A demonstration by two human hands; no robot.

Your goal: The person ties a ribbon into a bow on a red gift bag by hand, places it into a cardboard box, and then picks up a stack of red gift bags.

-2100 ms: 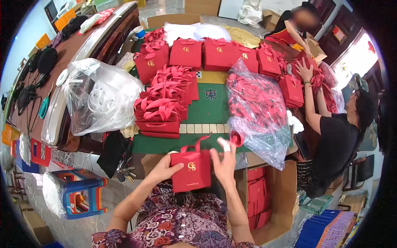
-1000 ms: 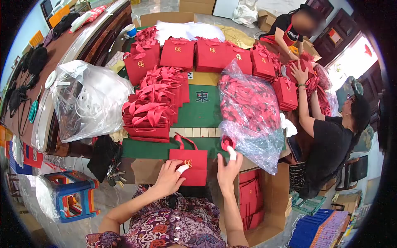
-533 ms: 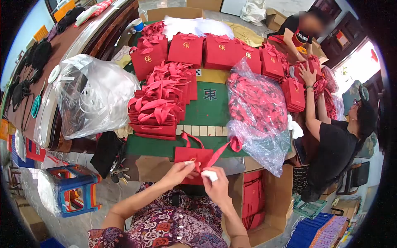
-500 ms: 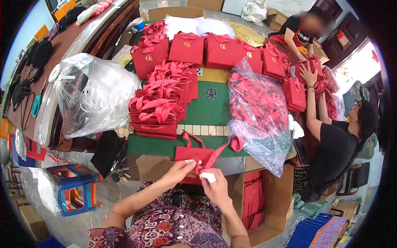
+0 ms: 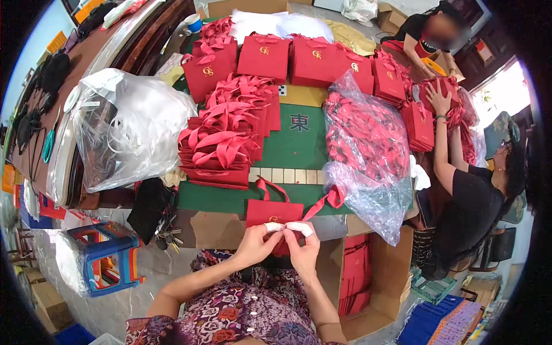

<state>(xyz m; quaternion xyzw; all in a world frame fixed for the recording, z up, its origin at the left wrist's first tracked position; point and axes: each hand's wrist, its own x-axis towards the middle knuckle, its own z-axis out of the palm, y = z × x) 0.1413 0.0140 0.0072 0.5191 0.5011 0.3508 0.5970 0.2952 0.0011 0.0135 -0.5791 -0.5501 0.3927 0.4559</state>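
Fingers of the right hand (image 5: 257, 245) and left hand (image 5: 303, 248) pinch close, tips meeting over the red paper bag (image 5: 270, 210); what lies between them is hidden. Both forearms angle inward, wrists raised. The bag's handle loop stands beyond the fingers at the counter (image 5: 210, 198) edge. Red ribbon (image 5: 332, 199) curls beyond the left fingers, near the clear plastic bag (image 5: 368, 138).
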